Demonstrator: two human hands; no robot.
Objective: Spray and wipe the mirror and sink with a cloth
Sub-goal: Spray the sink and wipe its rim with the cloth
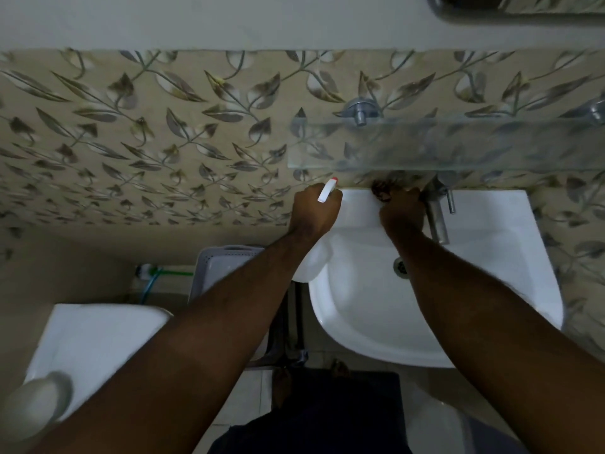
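A white sink (491, 257) hangs on the leaf-patterned wall, its drain (401, 266) near the middle. My left hand (314, 208) grips a white spray bottle (312, 260) over the sink's back left corner; the nozzle (328, 189) with a red tip points up toward the wall. My right hand (401, 211) is closed on a dark cloth (383, 190), pressed against the sink's back rim just left of the metal tap (437, 217). The mirror's lower edge (523, 8) shows at the top right.
A glass shelf (442, 145) on metal brackets juts out above the sink, close over both hands. A white toilet tank (91, 342) is at lower left, and a grey perforated basket (222, 267) stands between it and the sink.
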